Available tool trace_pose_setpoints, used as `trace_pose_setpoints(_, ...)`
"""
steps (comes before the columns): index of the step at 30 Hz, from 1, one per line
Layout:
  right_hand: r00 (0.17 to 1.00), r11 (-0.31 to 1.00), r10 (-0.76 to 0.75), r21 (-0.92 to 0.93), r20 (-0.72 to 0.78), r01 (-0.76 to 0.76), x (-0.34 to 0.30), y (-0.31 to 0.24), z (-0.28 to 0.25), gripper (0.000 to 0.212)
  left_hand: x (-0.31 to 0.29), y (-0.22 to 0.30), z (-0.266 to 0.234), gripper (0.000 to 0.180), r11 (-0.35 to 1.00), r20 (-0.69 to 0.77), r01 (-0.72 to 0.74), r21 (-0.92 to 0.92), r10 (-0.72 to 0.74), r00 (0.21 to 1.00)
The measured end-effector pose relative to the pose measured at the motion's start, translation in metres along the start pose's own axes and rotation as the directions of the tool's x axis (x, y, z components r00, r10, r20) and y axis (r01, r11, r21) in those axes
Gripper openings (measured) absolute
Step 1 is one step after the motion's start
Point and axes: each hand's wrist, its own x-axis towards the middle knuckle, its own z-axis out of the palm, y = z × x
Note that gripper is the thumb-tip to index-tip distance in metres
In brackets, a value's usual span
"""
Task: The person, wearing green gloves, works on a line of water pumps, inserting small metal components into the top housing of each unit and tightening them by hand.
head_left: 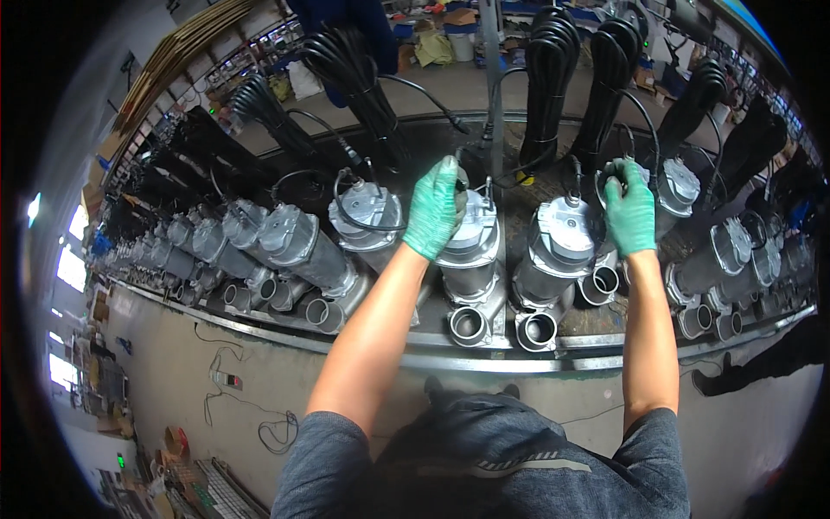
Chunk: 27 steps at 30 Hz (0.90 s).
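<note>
Metal submersible pumps with black cables stand in a row along the bench. My left hand (435, 209), in a green glove, is closed at the top left of a pump (471, 272). A dark part shows by its fingertips, but what it grips is mostly hidden. My right hand (631, 212), also gloved in green, has its fingers curled round the top of another pump, largely hidden behind the hand. Between my hands, a pump (566, 238) stands with its round outlet (536, 330) facing me. Left of my left hand is a further pump (366, 214) with a looped cable.
Coiled black cables (546, 82) stand upright behind the pumps. More pumps (303, 246) line the bench to the left and right (718, 264). The bench has a metal front edge (432, 359). A loose cable (278, 437) lies on the floor. A metal post (494, 95) rises at the back.
</note>
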Motion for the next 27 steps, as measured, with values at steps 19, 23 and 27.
trace_pose_setpoints(19,0.921,0.672,0.046,0.670,0.387,-0.315,-0.024,0.012,-0.033,0.045,-0.005,0.002,-0.002,0.044,1.000,-0.017,-0.010,0.022,0.011,1.000)
trace_pose_setpoints(23,0.894,0.841,-0.069,0.508,0.442,-0.186,-0.007,0.026,-0.042,0.035,-0.001,0.004,0.003,0.044,0.999,-0.003,0.030,-0.024,-0.030,1.000)
trace_pose_setpoints(27,0.989,0.992,-0.113,0.062,0.096,0.108,-0.004,0.017,-0.002,0.043,0.007,-0.005,0.007,0.037,0.998,-0.080,-0.026,0.066,0.032,0.996)
